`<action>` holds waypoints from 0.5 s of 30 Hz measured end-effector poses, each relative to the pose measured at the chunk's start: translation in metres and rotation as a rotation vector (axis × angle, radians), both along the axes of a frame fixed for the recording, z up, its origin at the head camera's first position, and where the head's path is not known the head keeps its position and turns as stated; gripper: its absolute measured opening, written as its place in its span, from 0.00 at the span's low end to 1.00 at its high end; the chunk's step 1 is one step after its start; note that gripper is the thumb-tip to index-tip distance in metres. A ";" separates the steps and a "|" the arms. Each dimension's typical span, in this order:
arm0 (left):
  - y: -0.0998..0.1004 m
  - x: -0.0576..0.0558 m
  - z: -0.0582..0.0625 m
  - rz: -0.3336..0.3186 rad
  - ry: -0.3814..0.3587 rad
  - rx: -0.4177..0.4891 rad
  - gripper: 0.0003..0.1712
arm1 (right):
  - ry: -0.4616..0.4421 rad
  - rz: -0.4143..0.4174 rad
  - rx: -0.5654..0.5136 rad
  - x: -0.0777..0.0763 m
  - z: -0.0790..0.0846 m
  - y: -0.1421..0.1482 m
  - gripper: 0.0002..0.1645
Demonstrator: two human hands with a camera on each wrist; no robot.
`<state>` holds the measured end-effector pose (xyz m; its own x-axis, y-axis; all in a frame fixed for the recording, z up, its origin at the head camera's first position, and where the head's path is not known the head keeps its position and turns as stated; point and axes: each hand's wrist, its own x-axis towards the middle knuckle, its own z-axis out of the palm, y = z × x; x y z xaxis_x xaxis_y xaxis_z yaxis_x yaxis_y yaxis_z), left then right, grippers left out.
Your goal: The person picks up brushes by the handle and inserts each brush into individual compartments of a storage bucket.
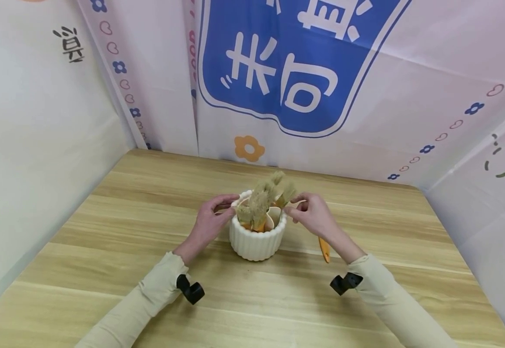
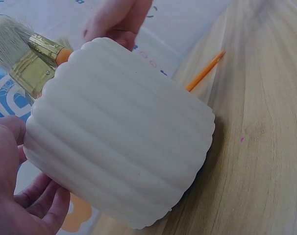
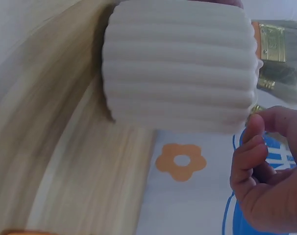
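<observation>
A white ribbed pot [image 1: 257, 243] stands upright on the wooden table, holding several paintbrushes [image 1: 258, 200] with their pale bristles up. Metal ferrules show on the brushes [image 2: 33, 71] in the left wrist view. My left hand [image 1: 210, 220] holds the pot's left rim, its fingers bent against the wall. Over the right rim, my right hand [image 1: 315, 212] pinches a paintbrush [image 1: 286, 193] that leans outward; thumb and forefinger meet by its ferrule in the right wrist view. The brush handles are mostly hidden inside the pot.
An orange handle [image 1: 324, 249] lies on the table [image 1: 365, 299] beneath the right forearm; its other end is hidden. Printed white cloth walls [image 1: 161, 96] enclose the table at the back and both sides.
</observation>
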<state>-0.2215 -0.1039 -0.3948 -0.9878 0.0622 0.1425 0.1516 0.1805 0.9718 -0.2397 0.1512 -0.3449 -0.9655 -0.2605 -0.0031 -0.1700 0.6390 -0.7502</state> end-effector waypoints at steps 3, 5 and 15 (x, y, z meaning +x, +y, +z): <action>0.000 -0.001 0.000 0.004 -0.003 0.000 0.19 | -0.013 -0.026 0.006 0.000 -0.007 0.010 0.20; 0.001 -0.001 0.000 0.009 -0.002 0.003 0.19 | -0.026 -0.036 0.012 0.001 -0.012 0.017 0.20; 0.002 -0.001 0.001 0.011 0.022 0.028 0.19 | -0.062 -0.049 0.030 0.003 -0.024 0.040 0.22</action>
<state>-0.2221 -0.1023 -0.3936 -0.9851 0.0466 0.1656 0.1709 0.1547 0.9731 -0.2366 0.1916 -0.3689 -0.9748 -0.2116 -0.0700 -0.0919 0.6678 -0.7387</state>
